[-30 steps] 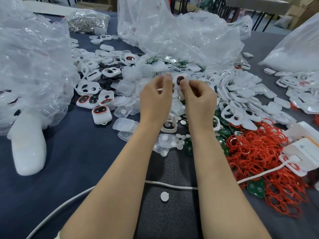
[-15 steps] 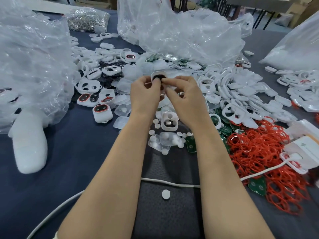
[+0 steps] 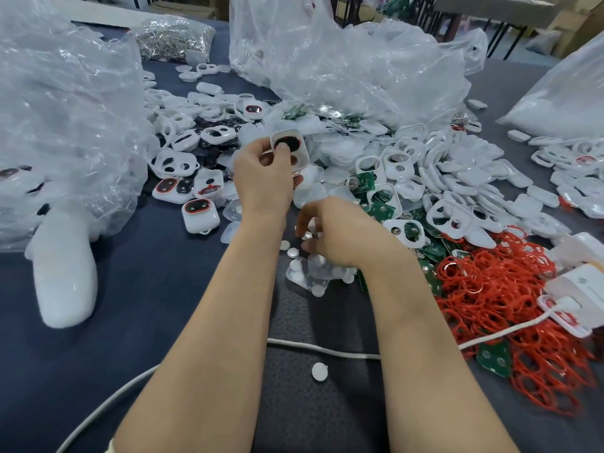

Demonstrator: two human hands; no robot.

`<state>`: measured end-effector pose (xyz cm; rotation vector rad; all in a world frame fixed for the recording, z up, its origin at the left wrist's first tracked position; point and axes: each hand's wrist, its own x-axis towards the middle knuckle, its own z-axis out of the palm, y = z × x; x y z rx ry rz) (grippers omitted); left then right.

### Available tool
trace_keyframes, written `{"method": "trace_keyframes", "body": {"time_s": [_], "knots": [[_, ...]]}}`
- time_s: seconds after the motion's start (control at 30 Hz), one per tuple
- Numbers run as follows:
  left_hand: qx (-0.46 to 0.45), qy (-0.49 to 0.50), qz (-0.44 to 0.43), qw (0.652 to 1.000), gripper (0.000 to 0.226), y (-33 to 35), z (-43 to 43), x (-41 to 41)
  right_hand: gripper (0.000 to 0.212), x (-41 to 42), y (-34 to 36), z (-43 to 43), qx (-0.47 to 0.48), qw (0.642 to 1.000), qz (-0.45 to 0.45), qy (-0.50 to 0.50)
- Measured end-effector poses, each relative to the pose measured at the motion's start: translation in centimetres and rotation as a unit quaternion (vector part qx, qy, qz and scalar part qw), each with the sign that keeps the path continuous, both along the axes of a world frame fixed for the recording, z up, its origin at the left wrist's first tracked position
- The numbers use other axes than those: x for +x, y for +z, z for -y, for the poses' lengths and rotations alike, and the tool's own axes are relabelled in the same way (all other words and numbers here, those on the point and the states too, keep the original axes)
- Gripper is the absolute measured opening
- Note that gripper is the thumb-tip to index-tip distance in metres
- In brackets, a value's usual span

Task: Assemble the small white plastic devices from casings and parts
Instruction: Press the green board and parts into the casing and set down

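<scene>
My left hand (image 3: pixel 263 178) holds a small white casing (image 3: pixel 290 148) upright above the table, its dark oval insert facing me. My right hand (image 3: pixel 340 235) is lower, with curled fingers down among small round white discs (image 3: pixel 292 252) and clear covers (image 3: pixel 307 273); whether it pinches one is hidden. White casings with two holes (image 3: pixel 451 217) lie heaped to the right, green circuit boards (image 3: pixel 362 183) beside them. Assembled devices with red rings (image 3: pixel 200 214) sit at the left.
Large clear plastic bags (image 3: pixel 343 60) stand at the back and a bulging bag (image 3: pixel 62 103) at the left. A pile of red rubber rings (image 3: pixel 490 289) lies at the right, by a white box (image 3: pixel 585 282). A white cable (image 3: pixel 320 349) crosses the dark cloth near me.
My right hand has let go of the casing and dropped down toward the small discs. My left hand keeps the casing, now alone, slightly raised.
</scene>
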<state>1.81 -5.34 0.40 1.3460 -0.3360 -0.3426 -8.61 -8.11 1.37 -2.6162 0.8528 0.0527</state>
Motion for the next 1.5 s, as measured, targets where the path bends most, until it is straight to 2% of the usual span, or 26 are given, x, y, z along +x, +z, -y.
{"method": "trace_keyframes", "body": {"time_s": [0.37,0.43,0.5,0.57,0.67,0.73,0.77,0.93,1.0,1.1,1.23,1.33,1.5], "knots": [[-0.006,-0.049,-0.021,0.999,0.008,-0.2,0.3,-0.4,0.013,0.5,-1.2,0.7,-0.023,0.997,0.047,-0.049],[-0.008,-0.049,-0.025,0.998,0.009,-0.3,0.3,-0.5,0.015,0.6,-1.5,0.7,-0.05,0.995,0.073,-0.055],[-0.005,-0.046,-0.025,0.999,0.009,-0.3,0.3,-0.5,0.016,0.5,-1.4,1.0,-0.06,0.986,0.139,-0.076],[-0.001,-0.043,-0.024,0.999,0.009,-0.4,0.3,-0.5,0.014,0.3,-1.0,1.5,-0.019,0.955,0.264,-0.137],[0.004,-0.047,-0.029,0.998,0.007,-0.5,0.4,-0.6,0.008,-0.3,-0.3,2.0,0.173,0.848,0.445,-0.228],[0.006,-0.064,-0.031,0.997,0.008,-0.5,0.4,-0.9,0.005,-0.4,-0.2,2.1,0.285,0.782,0.499,-0.24],[0.007,-0.074,-0.032,0.997,0.01,-0.5,0.5,-1.1,0.007,-0.4,-0.3,2.2,0.307,0.771,0.505,-0.238],[0.016,-0.124,-0.052,0.991,0.004,-0.5,0.7,-1.5,0.012,-0.4,-0.3,2.3,0.308,0.772,0.505,-0.231],[0.024,-0.132,-0.063,0.989,0.012,-0.6,0.8,-1.5,0.016,-0.4,-0.4,2.3,0.268,0.787,0.502,-0.236],[0.025,-0.142,-0.076,0.987,0.019,-0.6,0.9,-1.6,0.01,-0.5,-0.7,2.4,0.164,0.83,0.472,-0.247],[0.028,-0.143,-0.076,0.986,0.02,-0.5,1.0,-1.8,0.004,-0.3,-0.8,2.3,0.133,0.836,0.473,-0.244],[0.024,-0.148,-0.072,0.986,0.022,-0.6,1.0,-1.9,0.001,-0.1,-1.0,2.2,0.071,0.856,0.456,-0.232],[0.018,-0.156,-0.049,0.986,0.022,-0.5,1.1,-2.2,0.003,0.4,-1.4,1.9,0.032,0.862,0.444,-0.241]]}}
